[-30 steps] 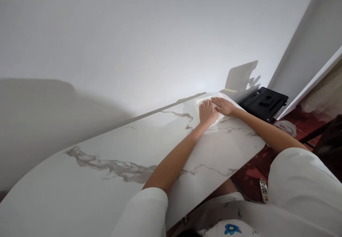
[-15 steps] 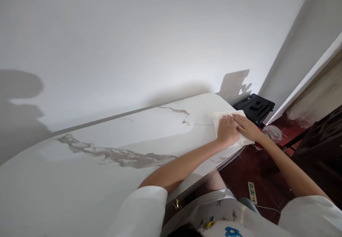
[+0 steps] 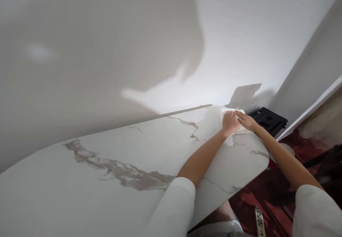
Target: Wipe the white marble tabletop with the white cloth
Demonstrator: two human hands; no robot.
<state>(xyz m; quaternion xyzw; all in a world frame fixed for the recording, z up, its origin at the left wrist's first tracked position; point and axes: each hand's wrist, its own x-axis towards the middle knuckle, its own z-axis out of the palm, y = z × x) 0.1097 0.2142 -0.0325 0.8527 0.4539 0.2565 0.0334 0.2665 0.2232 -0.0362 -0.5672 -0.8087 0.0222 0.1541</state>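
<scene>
A white cloth (image 3: 242, 129) with a scalloped edge lies on the marble-patterned white tabletop (image 3: 88, 187), near its far right end. My left hand (image 3: 231, 122) presses down on the cloth with its fingers curled onto it. Beside it, touching it, my right hand (image 3: 246, 120) holds the cloth from the right, fingers together and pointing left. Both arms stretch forward over the table. Part of the cloth is hidden under the hands.
A white wall (image 3: 227, 34) runs along the table's back edge. Past the right end is a black case (image 3: 269, 120). A clear plastic bag (image 3: 287, 149) lies on the red floor (image 3: 247, 203), with a power strip (image 3: 259, 221) nearer me. Dark furniture (image 3: 330, 169) stands at right.
Both hands have slid the cloth away from me, from the table's front right side toward the back right corner. My body leans further forward, and a large shadow now covers the wall.
</scene>
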